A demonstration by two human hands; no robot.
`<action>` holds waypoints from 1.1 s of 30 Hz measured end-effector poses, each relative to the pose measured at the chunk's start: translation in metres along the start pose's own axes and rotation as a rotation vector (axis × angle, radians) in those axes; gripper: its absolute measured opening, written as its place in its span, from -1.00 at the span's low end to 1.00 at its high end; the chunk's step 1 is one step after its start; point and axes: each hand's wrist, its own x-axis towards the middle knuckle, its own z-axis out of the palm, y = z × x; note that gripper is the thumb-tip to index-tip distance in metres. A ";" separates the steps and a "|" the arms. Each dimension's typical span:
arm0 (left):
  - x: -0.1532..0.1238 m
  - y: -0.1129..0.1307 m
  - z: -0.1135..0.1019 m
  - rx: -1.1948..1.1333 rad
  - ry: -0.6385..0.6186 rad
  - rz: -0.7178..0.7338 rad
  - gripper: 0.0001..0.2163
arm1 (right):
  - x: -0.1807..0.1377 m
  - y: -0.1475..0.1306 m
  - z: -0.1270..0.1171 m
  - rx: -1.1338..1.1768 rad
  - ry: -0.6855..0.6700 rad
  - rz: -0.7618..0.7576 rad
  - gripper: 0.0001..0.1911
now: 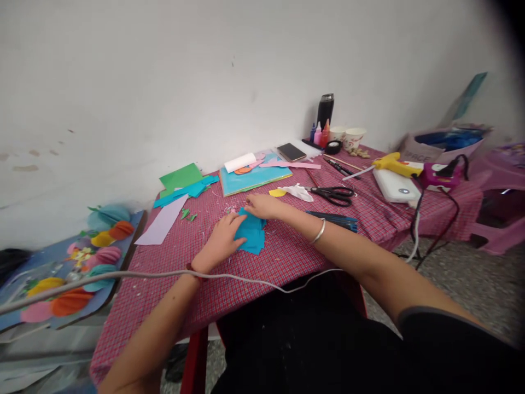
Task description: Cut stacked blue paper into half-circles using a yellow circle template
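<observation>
A small stack of blue paper pieces (253, 236) with uneven edges lies on the checked tablecloth between my hands. My left hand (220, 239) grips its left side, thumb on top of the paper and fingers along the upper left edge. At the top edge, my right hand (264, 207) is closed with curled fingers pinching the paper; its fingertips are partly hidden. Just beyond my right hand are a yellow paper piece (277, 192), a crumpled white tissue (298, 191) and black-handled scissors (334, 195).
A white cable (246, 279) crosses in front of my left wrist. Green paper (180, 178), a lilac sheet (162, 221) and a phone (291, 152) lie toward the wall. A yellow glue gun (394, 164) rests at right. Colourful paper balls (74, 300) are on a board at left.
</observation>
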 end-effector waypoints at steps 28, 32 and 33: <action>-0.037 0.023 0.046 -0.031 0.154 -0.296 -0.16 | 0.006 -0.021 0.017 -0.299 -0.239 -0.086 -0.36; -0.036 0.020 0.045 -0.057 0.170 -0.324 -0.09 | 0.000 -0.025 0.013 -0.302 -0.232 -0.106 -0.40; -0.036 0.020 0.046 -0.058 0.175 -0.318 -0.09 | -0.001 -0.026 0.013 -0.298 -0.237 -0.106 -0.41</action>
